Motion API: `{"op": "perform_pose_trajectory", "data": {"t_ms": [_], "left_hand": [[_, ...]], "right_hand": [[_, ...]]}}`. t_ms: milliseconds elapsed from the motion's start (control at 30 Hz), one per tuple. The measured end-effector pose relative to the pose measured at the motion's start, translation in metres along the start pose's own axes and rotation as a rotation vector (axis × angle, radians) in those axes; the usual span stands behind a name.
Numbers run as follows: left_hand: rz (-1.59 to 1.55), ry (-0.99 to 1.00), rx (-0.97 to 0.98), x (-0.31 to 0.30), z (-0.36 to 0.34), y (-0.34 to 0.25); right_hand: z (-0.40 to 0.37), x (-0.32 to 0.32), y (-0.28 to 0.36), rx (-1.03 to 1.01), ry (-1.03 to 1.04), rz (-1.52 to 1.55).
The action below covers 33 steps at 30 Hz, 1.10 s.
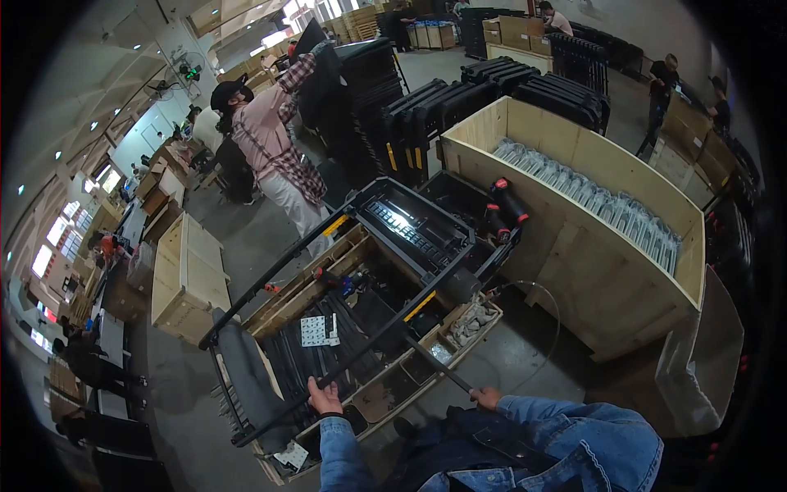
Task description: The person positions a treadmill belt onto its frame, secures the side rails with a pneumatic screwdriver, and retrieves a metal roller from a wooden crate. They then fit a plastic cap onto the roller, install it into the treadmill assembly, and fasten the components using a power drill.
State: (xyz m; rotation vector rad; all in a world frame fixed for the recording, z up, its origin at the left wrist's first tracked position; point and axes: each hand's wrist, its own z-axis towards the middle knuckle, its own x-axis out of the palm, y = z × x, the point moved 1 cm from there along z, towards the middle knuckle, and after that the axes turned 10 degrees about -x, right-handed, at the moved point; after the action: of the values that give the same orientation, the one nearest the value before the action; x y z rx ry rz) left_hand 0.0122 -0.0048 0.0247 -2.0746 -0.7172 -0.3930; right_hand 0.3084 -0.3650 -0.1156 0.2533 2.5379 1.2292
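A long black metal frame with yellow strips on its side rails lies across a wooden bench with compartments. My left hand is closed around the near rail, toward its left end. In my right hand is the end of a black bar, which slants up and left to meet the near rail. Under the frame, the bench holds black strips, a white sheet of small parts and a grey roll. A dark panel fills the frame's far end.
Red-and-black power tools rest by the frame's far right corner. A plywood crate of wrapped metal parts stands right. Thin hose loops over the floor. Across the bench, a person in a plaid shirt handles a dark panel by stacked black frames.
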Motion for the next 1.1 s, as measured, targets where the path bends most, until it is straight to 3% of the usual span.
{"op": "perform_pose_trajectory", "data": {"t_ms": [600,767,867,1100], "left_hand": [[0.037,0.005,0.023,-0.006,0.004,0.001],[0.033,-0.004,0.021,-0.005,0.006,0.001],[0.025,-0.01,0.018,-0.003,0.001,-0.001],[0.034,-0.019,-0.001,-0.002,0.0,-0.002]], "right_hand": [[0.0,-0.005,0.019,-0.018,-0.026,-0.011],[-0.007,-0.008,0.029,0.037,-0.023,0.135],[-0.02,-0.017,0.038,-0.001,-0.054,0.024],[-0.049,-0.028,0.003,-0.056,-0.085,-0.027]]}}
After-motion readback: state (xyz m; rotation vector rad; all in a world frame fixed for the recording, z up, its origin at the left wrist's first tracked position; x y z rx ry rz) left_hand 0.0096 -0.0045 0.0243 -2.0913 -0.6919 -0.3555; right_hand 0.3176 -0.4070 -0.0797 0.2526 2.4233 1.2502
